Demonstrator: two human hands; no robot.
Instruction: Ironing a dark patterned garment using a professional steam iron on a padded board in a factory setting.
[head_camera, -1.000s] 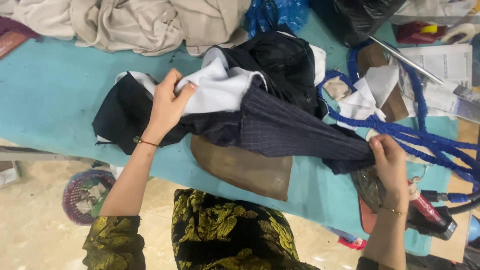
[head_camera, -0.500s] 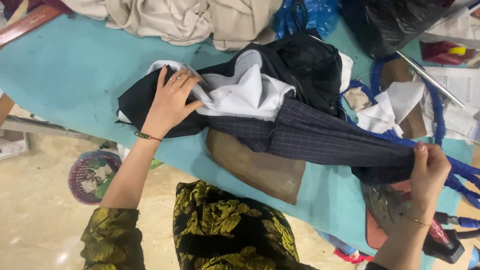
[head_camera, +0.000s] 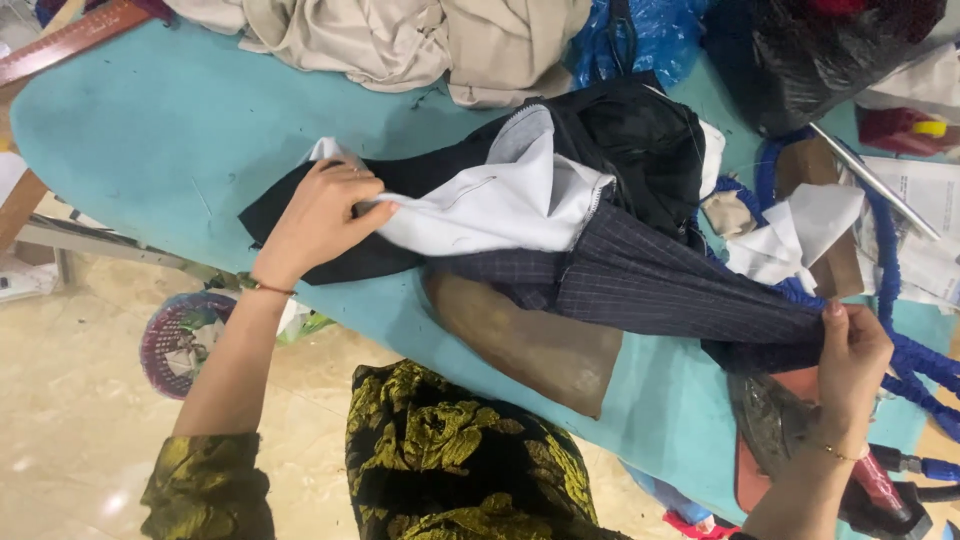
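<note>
1. There is one view only, from a camera worn on the person's head.
2. It looks steeply down over the person's own front, whose patterned clothing fills the bottom edge.
3. It is close: both forearms reach up into the frame, the left hand (head_camera: 322, 213) at centre left and the right hand (head_camera: 851, 357) near the right edge.
4. The board (head_camera: 170, 130) runs slantwise from upper left to lower right, so the view is tilted.
5. The floor (head_camera: 80, 440) shows at lower left.
6. With no second view, nothing is shared.
</note>
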